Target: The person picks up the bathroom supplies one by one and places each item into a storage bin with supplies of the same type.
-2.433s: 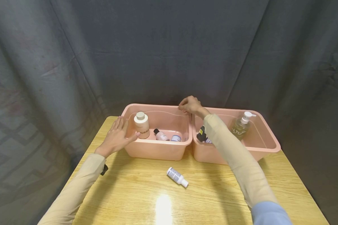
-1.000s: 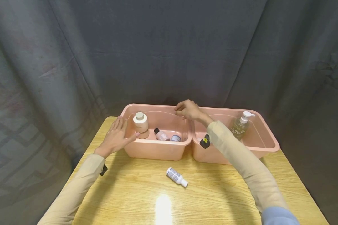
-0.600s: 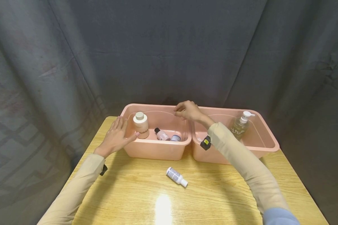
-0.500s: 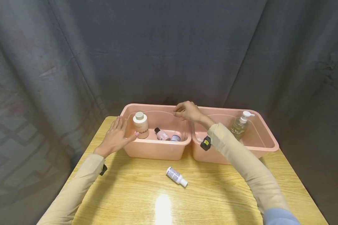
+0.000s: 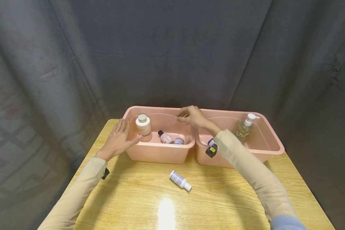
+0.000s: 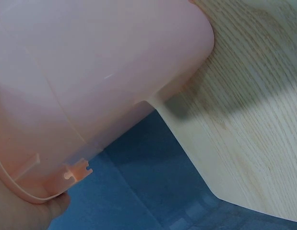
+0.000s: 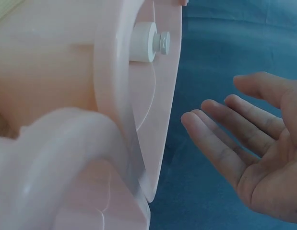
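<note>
While the left hand (image 5: 118, 139) is pressed flat against the left bin (image 5: 161, 153), the right hand (image 5: 191, 115) is held loosely open and empty above its back rim. Three bottles are stowed inside; one small bottle (image 5: 180, 180) is left on the table before it.

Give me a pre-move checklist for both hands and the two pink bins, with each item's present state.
1. Left hand flat against the outer wall of the left pink plastic bin: ok.
2. Right hand free of any load, fingers relaxed above the rims where the bins meet: ok.
3. Right pink plastic bin beside the left one on the wooden table: ok.
4. Clear pump bottle upright in the right bin: ok.
5. Small white bottle inside a bin: not ok, it lies on the table.
</note>
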Motion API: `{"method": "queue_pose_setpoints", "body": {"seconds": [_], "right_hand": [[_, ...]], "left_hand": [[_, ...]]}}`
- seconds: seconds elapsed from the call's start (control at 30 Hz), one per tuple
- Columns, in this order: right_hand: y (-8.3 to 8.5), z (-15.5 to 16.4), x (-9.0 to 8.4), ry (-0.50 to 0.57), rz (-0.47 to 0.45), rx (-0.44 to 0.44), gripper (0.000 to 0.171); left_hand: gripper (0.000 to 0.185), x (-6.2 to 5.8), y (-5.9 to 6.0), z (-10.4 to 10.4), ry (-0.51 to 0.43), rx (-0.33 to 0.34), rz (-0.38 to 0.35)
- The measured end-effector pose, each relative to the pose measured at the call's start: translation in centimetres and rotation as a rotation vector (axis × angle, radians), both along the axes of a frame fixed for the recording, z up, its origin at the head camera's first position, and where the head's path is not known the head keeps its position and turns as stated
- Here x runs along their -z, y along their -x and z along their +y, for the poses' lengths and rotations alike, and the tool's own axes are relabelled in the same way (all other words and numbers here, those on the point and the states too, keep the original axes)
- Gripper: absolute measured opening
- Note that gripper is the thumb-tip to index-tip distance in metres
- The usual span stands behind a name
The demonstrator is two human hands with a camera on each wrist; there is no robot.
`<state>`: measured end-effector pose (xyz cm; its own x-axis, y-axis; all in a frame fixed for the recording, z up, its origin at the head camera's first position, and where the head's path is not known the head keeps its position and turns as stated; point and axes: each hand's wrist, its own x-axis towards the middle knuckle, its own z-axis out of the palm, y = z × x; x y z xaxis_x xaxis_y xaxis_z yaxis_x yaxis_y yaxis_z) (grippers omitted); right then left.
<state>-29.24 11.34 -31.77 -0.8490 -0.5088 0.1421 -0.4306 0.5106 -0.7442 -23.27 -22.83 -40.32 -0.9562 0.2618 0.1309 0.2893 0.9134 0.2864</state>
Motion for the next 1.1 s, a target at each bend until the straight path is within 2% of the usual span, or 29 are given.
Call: {"method": "queue_pose_setpoints", "body": {"seconds": [0.4, 0.67, 0.87, 1.1], "right_hand": [[-0.9, 0.1, 0.3, 0.017, -0.007, -0.036, 0.025], [-1.3, 0.2, 0.6, -0.01, 0.037, -0.031, 0.023], [-1.8, 0.4, 0.7, -0.018, 0.083, -0.058, 0.021], [-2.8, 0.5, 1.1, 0.011, 0.071, -0.092, 0.023]], "left_hand": [[0.105, -0.1, -0.1, -0.1, 0.016, 0.0, -0.023], [0.105, -0.1, -0.1, -0.1, 0.015, 0.004, -0.018], [0.106, -0.1, 0.0, -0.1, 0.018, -0.001, -0.016], [0.105, 0.0, 0.0, -0.2, 0.016, 0.0, -0.005]]}}
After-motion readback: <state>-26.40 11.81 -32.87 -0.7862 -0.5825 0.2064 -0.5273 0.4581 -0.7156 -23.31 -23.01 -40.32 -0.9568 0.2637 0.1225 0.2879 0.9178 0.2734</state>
